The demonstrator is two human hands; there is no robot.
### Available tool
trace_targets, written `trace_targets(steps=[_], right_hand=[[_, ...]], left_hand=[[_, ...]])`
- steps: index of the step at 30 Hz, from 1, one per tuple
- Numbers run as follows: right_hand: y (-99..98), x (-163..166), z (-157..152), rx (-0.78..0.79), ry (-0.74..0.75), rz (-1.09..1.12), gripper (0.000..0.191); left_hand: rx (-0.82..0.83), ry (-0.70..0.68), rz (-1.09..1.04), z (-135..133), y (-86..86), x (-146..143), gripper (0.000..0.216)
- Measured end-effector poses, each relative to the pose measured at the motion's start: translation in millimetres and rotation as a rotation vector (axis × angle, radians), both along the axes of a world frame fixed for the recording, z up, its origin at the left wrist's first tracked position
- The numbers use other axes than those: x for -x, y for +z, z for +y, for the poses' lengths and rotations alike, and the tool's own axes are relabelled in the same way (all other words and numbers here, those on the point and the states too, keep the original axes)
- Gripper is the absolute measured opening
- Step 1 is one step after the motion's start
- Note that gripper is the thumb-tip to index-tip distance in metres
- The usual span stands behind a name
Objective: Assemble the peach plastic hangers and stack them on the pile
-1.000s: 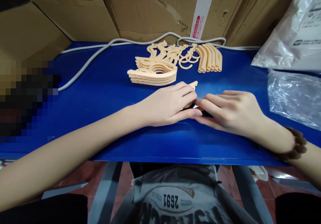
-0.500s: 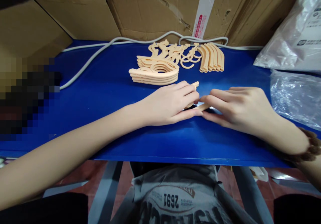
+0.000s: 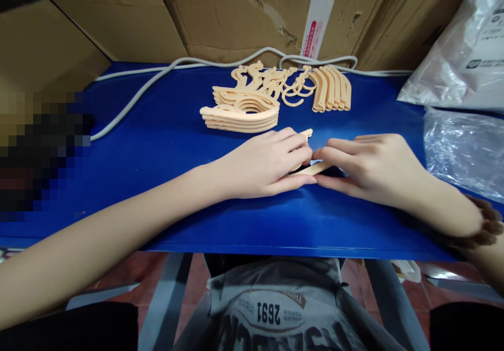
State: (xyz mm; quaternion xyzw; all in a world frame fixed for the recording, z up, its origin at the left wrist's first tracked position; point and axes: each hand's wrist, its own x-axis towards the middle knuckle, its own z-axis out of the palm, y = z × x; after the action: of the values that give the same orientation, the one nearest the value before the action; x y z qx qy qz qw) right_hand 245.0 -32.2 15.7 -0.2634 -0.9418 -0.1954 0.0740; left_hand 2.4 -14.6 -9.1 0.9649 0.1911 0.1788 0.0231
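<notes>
Low over the blue table, my left hand [image 3: 271, 165] is closed around a beige plastic hanger piece [image 3: 306, 133], most of which is hidden under the fingers. My right hand [image 3: 366, 170] pinches a slim beige hanger arm [image 3: 314, 169] between thumb and fingers. That arm runs leftward beneath the left hand, whose thumb lies along its near side. Both hands' fingertips nearly meet. How the two pieces join cannot be seen. Just behind the left hand is a stack of curved hanger parts [image 3: 240, 120].
Loose hanger hooks [image 3: 293, 91] and a row of bent hanger arms [image 3: 333, 89] lie at the back of the blue table [image 3: 157, 146]. A white cable [image 3: 132, 104] runs before cardboard boxes [image 3: 244, 15]. Plastic bags [image 3: 460, 146] lie at the right.
My right hand has shifted very slightly left and up. More of the slim hanger arm shows between the hands. The left hand has hardly moved.
</notes>
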Motion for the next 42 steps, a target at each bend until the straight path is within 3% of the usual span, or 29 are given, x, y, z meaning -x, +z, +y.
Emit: trace_targets(steps=[9,13,16,20,22,26,28,34,38,42], right_hand=[[-1.1,-0.6,-0.2,-0.014,0.065,0.152,0.028],[-0.6,-3.2,2.9,0.191,0.073,0.348,0.027],[8.7,-3.4,9.8,0.307,0.015,0.526,0.018],[35.3,4.9,35.0,0.336,-0.134,0.656,0.019],[48.1,13.2,56.6,0.318,-0.177,0.575,0.025],[56.7,34.5,107.5,0.233,-0.122,0.179,0.040],[51.8,45.7,130.2,0.168,-0.113,0.022,0.041],[17.3,71.5,183.0,0.036,-0.107,-0.148,0.032],[1.1,78.1,198.5,-0.141,-0.083,-0.162,0.025],[10.9,77.8,183.5,-0.124,-0.064,-0.155,0.026]], left_hand=[[0.097,-0.009,-0.011,-4.5,-2.5,-2.1,0.037],[0.217,0.014,-0.058,-6.0,-0.8,-3.7,0.033],[0.252,0.003,-0.094,-6.2,-2.3,-6.4,0.035],[0.241,-0.018,-0.051,-7.3,-7.4,-11.6,0.039],[0.233,-0.026,-0.041,-8.4,-8.6,-13.5,0.041],[0.249,-0.033,-0.035,-9.7,-6.9,-14.1,0.038],[0.253,-0.043,-0.045,-9.5,-5.9,-13.5,0.035],[0.240,-0.060,-0.075,-8.1,-7.5,-12.4,0.031],[0.222,-0.057,-0.061,-7.9,-8.7,-12.2,0.033],[0.216,-0.063,-0.062,-7.4,-8.6,-11.9,0.034]])
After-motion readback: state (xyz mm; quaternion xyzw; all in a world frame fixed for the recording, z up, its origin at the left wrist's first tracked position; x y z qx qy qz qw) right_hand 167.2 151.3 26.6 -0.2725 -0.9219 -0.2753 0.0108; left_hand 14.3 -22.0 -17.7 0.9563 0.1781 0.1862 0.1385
